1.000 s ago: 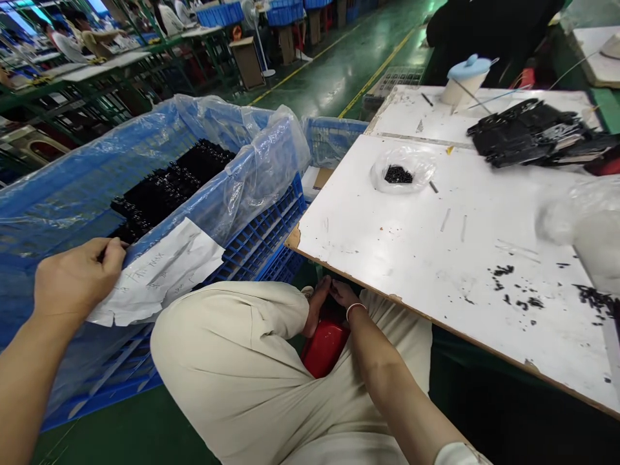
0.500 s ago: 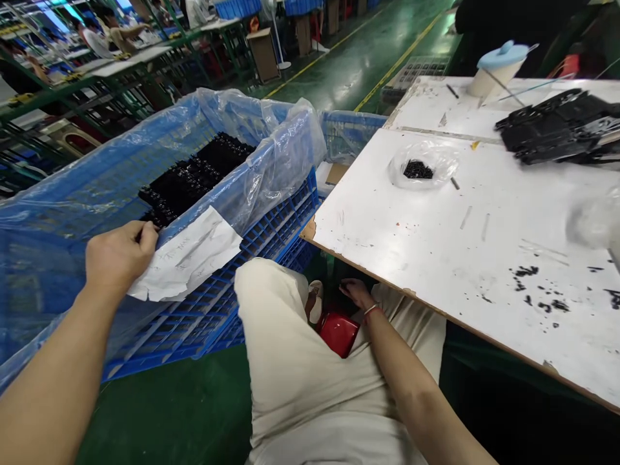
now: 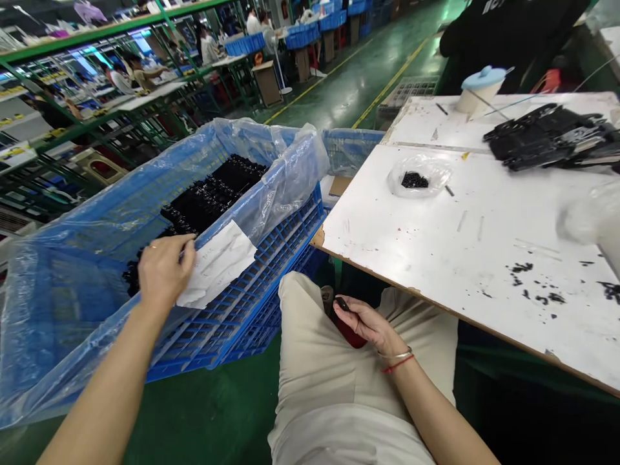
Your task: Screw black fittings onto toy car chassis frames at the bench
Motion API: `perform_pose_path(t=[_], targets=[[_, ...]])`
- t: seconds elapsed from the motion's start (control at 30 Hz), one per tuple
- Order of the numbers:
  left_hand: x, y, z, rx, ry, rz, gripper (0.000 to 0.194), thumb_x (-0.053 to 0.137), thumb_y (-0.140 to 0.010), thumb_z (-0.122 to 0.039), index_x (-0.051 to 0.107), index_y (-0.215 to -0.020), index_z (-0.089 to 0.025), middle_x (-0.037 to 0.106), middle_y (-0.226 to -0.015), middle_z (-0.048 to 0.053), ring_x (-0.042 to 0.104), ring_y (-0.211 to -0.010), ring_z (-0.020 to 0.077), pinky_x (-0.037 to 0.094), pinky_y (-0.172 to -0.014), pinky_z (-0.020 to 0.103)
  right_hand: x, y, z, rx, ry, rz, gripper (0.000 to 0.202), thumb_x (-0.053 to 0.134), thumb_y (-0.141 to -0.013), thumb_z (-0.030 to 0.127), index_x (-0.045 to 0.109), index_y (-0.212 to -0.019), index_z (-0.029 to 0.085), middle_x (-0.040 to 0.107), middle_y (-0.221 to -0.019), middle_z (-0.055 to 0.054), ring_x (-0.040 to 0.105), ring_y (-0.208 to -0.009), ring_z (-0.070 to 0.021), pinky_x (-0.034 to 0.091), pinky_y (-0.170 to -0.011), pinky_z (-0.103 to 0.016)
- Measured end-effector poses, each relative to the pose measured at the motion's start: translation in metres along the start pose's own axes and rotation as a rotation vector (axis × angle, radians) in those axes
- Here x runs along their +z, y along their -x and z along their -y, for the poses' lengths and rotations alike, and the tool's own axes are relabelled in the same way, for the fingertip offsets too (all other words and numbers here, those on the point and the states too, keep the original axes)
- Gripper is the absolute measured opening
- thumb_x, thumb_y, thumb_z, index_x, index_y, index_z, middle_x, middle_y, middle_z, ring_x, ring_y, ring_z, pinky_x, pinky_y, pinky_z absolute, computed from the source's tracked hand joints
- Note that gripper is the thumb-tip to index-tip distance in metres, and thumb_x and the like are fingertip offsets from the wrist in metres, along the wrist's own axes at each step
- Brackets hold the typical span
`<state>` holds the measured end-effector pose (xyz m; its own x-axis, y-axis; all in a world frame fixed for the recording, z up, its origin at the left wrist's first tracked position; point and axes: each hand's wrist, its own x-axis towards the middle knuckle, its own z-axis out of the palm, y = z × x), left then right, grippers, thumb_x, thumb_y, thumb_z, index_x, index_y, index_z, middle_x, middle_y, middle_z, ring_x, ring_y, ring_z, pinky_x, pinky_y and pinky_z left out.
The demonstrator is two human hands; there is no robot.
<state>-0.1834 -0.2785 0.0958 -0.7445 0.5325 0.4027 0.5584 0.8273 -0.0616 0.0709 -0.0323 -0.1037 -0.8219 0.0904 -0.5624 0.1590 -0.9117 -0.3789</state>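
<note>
My left hand (image 3: 166, 268) is closed over the near rim of a blue plastic crate (image 3: 290, 223), which has a clear plastic liner (image 3: 303, 155). Beside it, a creased white sheet of paper (image 3: 220, 263) with faint writing hangs on the crate's outer side. Stacked black parts (image 3: 213, 196) lie inside the crate; their exact kind is unclear. Over my lap, my right hand (image 3: 365, 321) pinches a small dark oblong piece (image 3: 342, 303) between thumb and fingers. Behind that hand a red object (image 3: 349, 332) shows between my legs.
On my right is a white worktable (image 3: 411, 252) with black scraps (image 3: 537, 284), an opened plastic bag of small black pieces (image 3: 415, 180), black moulded parts (image 3: 547, 135) and a blue-lidded cup (image 3: 482, 87). A person in black (image 3: 508, 39) is beyond it. Other people work at benches far left.
The view has shifted, so the crate and table sit lower in the picture. My right hand has come up from between my knees and turned, showing the dark piece. My left hand stays on the rim.
</note>
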Motion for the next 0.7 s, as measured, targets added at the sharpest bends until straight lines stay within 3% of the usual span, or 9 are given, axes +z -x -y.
perform_pose_path(t=[0.07,0.17,0.23,0.33,0.47,0.57,0.63,0.7], targets=[[0.004,0.021,-0.026,0.145,0.161,0.004,0.041,0.035,-0.095,-0.035,0.066,-0.11,-0.012,0.071,-0.108,0.015,0.063,-0.103,0.0246,0.047,-0.095,0.038,0.013,0.005,0.001,0.014,-0.007,0.024,0.019,0.073,-0.066,0.005,0.068,-0.084,0.011,0.07,-0.083,-0.005,0.07,-0.082,-0.0142,0.058,-0.083,-0.023],[0.014,0.054,-0.075,0.389,0.359,0.148,0.03,0.044,-0.094,-0.039,0.064,-0.114,-0.029,0.071,-0.113,0.002,0.065,-0.104,0.018,0.052,-0.091,0.029,0.033,0.01,0.0,0.024,0.018,0.053,0.02,0.073,-0.069,0.006,0.067,-0.087,0.01,0.07,-0.085,-0.007,0.07,-0.083,-0.0149,0.058,-0.082,-0.023],[0.021,0.07,-0.102,0.609,0.596,0.297,0.033,0.046,-0.095,-0.035,0.059,-0.123,-0.026,0.067,-0.12,0.007,0.062,-0.112,0.0214,0.052,-0.094,0.035,0.046,0.013,-0.001,0.026,0.057,0.064,0.021,0.075,-0.069,0.008,0.067,-0.088,0.011,0.07,-0.084,-0.007,0.071,-0.08,-0.015,0.059,-0.079,-0.023],[0.03,0.08,-0.122,0.703,0.711,0.408,0.032,0.048,-0.095,-0.03,0.057,-0.124,-0.024,0.069,-0.112,0.01,0.065,-0.104,0.0233,0.053,-0.089,0.038,0.065,0.018,-0.004,0.023,0.135,0.081,0.022,0.08,-0.069,0.014,0.067,-0.087,0.013,0.07,-0.08,-0.005,0.07,-0.075,-0.0131,0.059,-0.073,-0.02],[0.03,0.082,-0.12,0.748,0.695,0.427,0.021,0.044,-0.096,-0.025,0.065,-0.1,-0.023,0.071,-0.089,0.008,0.067,-0.083,0.0204,0.054,-0.077,0.033,0.088,0.026,-0.007,0.037,0.253,0.132,0.022,0.084,-0.068,0.023,0.068,-0.083,0.015,0.066,-0.077,0.0,0.065,-0.067,-0.0085,0.058,-0.067,-0.017],[0.016,0.075,-0.108,0.822,0.654,0.385,0.024,0.039,-0.098,-0.025,0.063,-0.094,-0.021,0.07,-0.085,0.006,0.066,-0.079,0.0191,0.053,-0.075,0.032,0.108,0.025,-0.007,0.06,0.32,0.168,0.026,0.086,-0.067,0.03,0.07,-0.084,0.017,0.063,-0.075,0.001,0.063,-0.067,-0.0079,0.056,-0.063,-0.015],[-0.001,0.061,-0.091,0.82,0.676,0.344,0.021,0.042,-0.097,-0.026,0.062,-0.095,-0.021,0.071,-0.087,0.004,0.066,-0.078,0.0168,0.052,-0.075,0.03,0.118,0.02,-0.008,0.058,0.355,0.152,0.031,0.085,-0.067,0.035,0.07,-0.088,0.019,0.065,-0.079,0.0,0.065,-0.071,-0.0103,0.056,-0.064,-0.017],[-0.022,0.036,-0.061,0.748,0.699,0.255,0.021,0.044,-0.097,-0.028,0.063,-0.095,-0.022,0.072,-0.087,0.003,0.066,-0.079,0.0144,0.052,-0.076,0.026,0.123,0.011,-0.01,0.05,0.41,0.106,0.034,0.084,-0.067,0.041,0.07,-0.091,0.021,0.068,-0.086,-0.002,0.067,-0.075,-0.013,0.057,-0.068,-0.02]])
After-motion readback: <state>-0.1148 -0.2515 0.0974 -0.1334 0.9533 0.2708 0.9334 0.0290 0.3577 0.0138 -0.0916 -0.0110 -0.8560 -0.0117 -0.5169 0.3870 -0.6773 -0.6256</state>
